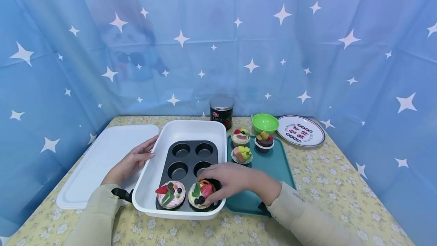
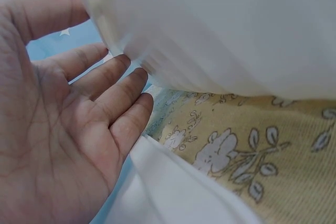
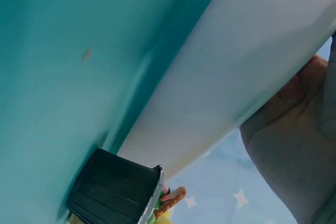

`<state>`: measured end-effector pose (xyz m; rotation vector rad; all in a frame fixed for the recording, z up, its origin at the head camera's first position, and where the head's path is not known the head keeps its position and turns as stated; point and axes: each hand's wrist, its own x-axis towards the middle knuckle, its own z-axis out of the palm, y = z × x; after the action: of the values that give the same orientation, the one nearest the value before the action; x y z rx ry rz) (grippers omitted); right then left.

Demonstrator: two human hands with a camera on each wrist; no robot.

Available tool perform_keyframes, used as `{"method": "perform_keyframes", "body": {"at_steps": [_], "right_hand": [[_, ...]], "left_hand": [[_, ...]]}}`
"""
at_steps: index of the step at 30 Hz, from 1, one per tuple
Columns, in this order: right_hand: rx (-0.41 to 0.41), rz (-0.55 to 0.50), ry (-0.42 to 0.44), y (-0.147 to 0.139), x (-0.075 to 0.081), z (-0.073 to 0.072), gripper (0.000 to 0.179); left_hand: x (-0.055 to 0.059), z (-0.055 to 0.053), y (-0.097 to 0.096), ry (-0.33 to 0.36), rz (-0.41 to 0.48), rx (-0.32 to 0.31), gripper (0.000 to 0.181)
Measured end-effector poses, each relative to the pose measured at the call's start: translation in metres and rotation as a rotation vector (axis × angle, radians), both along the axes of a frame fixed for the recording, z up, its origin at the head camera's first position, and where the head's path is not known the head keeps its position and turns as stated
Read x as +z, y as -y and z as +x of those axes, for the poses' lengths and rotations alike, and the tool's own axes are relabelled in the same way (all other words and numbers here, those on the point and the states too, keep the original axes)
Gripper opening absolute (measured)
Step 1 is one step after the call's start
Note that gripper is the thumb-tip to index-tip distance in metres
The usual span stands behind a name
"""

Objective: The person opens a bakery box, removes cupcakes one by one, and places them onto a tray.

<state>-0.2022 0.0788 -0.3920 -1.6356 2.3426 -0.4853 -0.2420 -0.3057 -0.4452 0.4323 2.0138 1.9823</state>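
Note:
My right hand (image 1: 228, 181) pinches a fruit-topped cupcake (image 1: 201, 196) at the near right cup of a dark muffin tin (image 1: 189, 177). The tin lies inside a deep white pan (image 1: 145, 185). Beside the held one, a pink-creamed cupcake (image 1: 170, 196) with a strawberry piece sits in the near left cup. Nearly straight fingers of my left hand (image 1: 133, 162) touch the pan's left wall; in the left wrist view the palm of that left hand (image 2: 68, 119) faces the camera. The right wrist view shows only the underside of the right hand (image 3: 289, 140), its fingertips hidden by the pan.
Right of the pan, a teal tray (image 1: 273, 170) carries a cream cupcake (image 1: 240, 137), a chocolate cupcake (image 1: 264, 142) and a fruit cupcake (image 1: 242, 155). Behind stand an espresso tin (image 1: 221, 113), a green bowl (image 1: 265, 123) and a patterned plate (image 1: 301, 131). A white lid-like panel (image 1: 99, 162) lies left.

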Motion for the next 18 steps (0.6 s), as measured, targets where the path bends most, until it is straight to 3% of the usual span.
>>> {"method": "perform_keyframes", "body": {"at_steps": [11,18], "right_hand": [[0.033,0.034,-0.003,0.002,0.001,0.009,0.066],[-0.026,0.035,-0.005,0.003,0.001,0.012,0.072]], "left_hand": [[-0.001,0.004,0.002,0.007,-0.022,0.018,0.074],[0.000,-0.001,0.001,-0.015,-0.021,-0.009,0.075]]}}
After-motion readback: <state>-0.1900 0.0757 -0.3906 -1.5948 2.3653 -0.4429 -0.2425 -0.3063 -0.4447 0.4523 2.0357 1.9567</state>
